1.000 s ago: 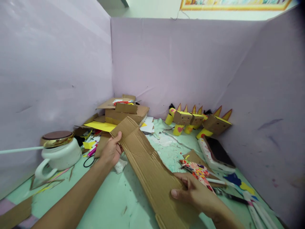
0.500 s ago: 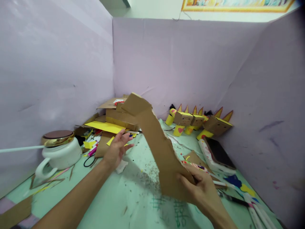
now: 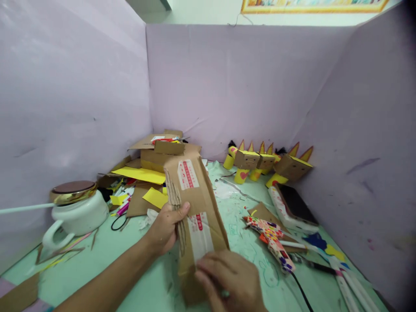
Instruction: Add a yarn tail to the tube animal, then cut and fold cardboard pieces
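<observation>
- The cardboard strip (image 3: 195, 216), raised flat a moment ago, now stands turned, taped face up, at centre.
- Left hand (image 3: 167, 227) clamps its 9 o'clock edge; right hand (image 3: 232, 281) grips its 6 o'clock end.

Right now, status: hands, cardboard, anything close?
Left hand grips cardboard edge. Right hand on its lower end. Cardboard raised, taped side up. Glue gun lies right.

Red print on the cardboard strip's (image 3: 195, 212) tape is too small to read.

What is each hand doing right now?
Left hand: closed on the left edge of the taped cardboard strip.
Right hand: holds the strip's near end; grip partly hidden.
</observation>
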`<action>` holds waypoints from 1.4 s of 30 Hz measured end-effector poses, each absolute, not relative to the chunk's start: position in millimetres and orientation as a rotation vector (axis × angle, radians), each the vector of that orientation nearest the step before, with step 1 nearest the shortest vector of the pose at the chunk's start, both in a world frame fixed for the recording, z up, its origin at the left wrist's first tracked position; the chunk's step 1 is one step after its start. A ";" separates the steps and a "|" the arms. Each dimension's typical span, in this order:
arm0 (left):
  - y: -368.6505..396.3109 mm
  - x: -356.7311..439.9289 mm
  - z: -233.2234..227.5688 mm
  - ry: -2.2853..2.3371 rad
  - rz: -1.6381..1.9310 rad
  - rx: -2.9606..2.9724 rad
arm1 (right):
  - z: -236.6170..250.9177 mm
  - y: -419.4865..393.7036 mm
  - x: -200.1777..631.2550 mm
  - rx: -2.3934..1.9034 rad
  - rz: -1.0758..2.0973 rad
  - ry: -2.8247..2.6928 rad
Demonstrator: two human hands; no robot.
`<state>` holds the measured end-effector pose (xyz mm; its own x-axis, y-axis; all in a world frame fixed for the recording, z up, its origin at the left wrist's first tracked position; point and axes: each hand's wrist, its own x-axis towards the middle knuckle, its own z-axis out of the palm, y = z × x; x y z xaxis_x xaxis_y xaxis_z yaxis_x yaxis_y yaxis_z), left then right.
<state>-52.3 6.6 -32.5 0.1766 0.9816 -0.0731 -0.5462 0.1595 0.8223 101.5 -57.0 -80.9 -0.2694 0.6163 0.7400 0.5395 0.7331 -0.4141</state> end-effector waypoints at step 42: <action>7.7 -35.3 -69.3 0.793 0.788 1.247 | -76.0 -19.7 135.5 -0.827 1.351 -0.831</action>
